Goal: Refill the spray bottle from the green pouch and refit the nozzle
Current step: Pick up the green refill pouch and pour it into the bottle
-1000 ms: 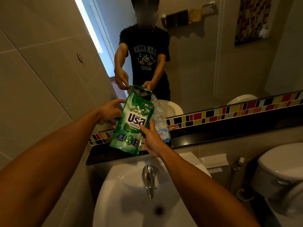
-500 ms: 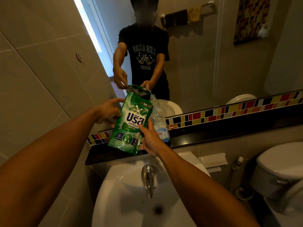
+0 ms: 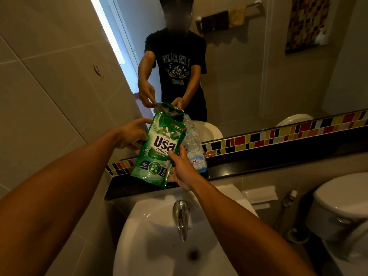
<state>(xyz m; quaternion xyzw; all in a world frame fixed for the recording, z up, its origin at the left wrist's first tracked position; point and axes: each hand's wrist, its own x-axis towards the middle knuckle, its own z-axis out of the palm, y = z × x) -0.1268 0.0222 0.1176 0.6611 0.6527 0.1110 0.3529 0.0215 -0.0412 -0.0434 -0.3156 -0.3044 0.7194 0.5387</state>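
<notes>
Green pouch (image 3: 159, 148) tilts toward a clear bottle (image 3: 194, 145); left hand (image 3: 130, 134) grips its upper edge, right hand (image 3: 182, 168) pinches its lower side, both arms outstretched.

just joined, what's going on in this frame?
A person stands at a bathroom sink facing a mirror, holding a green pouch with both hands. The left hand grips its upper left edge; the right hand holds its lower right side. The pouch tilts toward a clear plastic bottle standing on the black ledge behind the faucet. No nozzle is visible.
</notes>
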